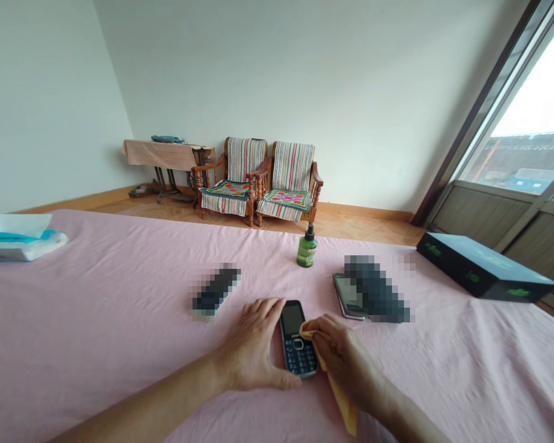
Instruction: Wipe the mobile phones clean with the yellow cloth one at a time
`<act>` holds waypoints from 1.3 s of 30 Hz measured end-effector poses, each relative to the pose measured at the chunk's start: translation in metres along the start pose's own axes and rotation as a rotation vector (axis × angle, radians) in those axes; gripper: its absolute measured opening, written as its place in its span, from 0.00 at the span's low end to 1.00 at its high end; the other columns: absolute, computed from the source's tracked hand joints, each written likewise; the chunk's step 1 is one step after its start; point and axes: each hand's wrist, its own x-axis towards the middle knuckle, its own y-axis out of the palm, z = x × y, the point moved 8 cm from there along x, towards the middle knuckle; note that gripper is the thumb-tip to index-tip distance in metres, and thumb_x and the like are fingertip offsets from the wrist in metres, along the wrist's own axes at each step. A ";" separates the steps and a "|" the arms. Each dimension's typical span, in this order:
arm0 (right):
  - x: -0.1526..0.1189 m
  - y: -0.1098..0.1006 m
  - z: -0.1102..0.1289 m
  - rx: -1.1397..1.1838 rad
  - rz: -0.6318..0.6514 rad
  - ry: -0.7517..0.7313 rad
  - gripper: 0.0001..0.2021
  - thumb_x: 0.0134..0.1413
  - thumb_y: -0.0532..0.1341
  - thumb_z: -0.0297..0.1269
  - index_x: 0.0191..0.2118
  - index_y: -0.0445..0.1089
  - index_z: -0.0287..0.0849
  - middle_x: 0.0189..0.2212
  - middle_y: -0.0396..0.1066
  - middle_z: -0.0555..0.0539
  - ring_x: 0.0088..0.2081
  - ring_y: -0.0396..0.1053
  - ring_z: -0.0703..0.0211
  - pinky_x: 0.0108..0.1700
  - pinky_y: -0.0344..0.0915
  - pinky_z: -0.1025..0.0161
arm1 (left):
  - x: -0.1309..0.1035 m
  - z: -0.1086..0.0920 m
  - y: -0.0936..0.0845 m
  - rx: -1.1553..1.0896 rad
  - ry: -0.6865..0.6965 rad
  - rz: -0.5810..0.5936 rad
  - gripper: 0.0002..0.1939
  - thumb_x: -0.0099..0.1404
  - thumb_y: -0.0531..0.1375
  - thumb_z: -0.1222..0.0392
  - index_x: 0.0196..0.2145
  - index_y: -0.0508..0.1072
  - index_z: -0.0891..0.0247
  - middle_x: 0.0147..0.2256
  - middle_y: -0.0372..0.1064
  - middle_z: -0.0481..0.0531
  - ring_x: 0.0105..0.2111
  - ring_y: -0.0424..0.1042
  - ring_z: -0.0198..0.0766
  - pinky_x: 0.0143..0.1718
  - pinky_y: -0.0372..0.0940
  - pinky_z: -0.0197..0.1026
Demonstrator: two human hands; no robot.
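A dark keypad phone (pixel 293 320) lies face up on the pink cloth covering (pixel 133 295), screen end pointing away from me. My left hand (pixel 249 347) steadies it, fingertips at the top left corner and thumb by the bottom edge. Pinched in my right hand (pixel 348 357) is a yellow wiping cloth (pixel 344 406); its folded tip touches the phone's right side beside the screen, and the rest hangs down under the palm. Beyond the hands stands a green bottle (pixel 307 251) with a black top.
Left of the phone is a blurred dark phone-like object (pixel 216 292). To the right, a phone (pixel 348 298) lies beside another blurred dark object (pixel 383 295). A black box (pixel 484 267) sits far right, a tissue pack (pixel 23 246) far left. Two wooden chairs (pixel 286 166) stand by the wall.
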 end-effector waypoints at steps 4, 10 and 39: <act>0.002 -0.001 -0.004 0.001 -0.004 0.038 0.11 0.60 0.53 0.30 0.38 0.73 0.41 0.33 0.72 0.47 0.36 0.70 0.59 0.39 0.64 0.64 | 0.000 0.000 0.001 0.005 -0.005 0.002 0.62 0.37 0.68 0.33 0.63 0.51 0.64 0.60 0.53 0.64 0.59 0.53 0.61 0.59 0.49 0.61; 0.004 0.014 0.005 -0.060 0.055 0.027 0.12 0.58 0.53 0.28 0.37 0.74 0.44 0.32 0.72 0.49 0.33 0.70 0.61 0.34 0.63 0.67 | -0.001 0.002 0.001 -0.013 -0.013 -0.021 0.62 0.36 0.69 0.35 0.63 0.52 0.63 0.60 0.54 0.63 0.58 0.54 0.62 0.58 0.50 0.61; 0.001 0.019 0.009 -0.537 -0.036 0.054 0.11 0.62 0.49 0.27 0.32 0.65 0.42 0.29 0.65 0.47 0.30 0.65 0.60 0.32 0.59 0.66 | -0.001 0.003 0.002 -0.018 -0.037 -0.001 0.62 0.35 0.69 0.35 0.63 0.52 0.63 0.60 0.53 0.63 0.58 0.53 0.63 0.58 0.49 0.62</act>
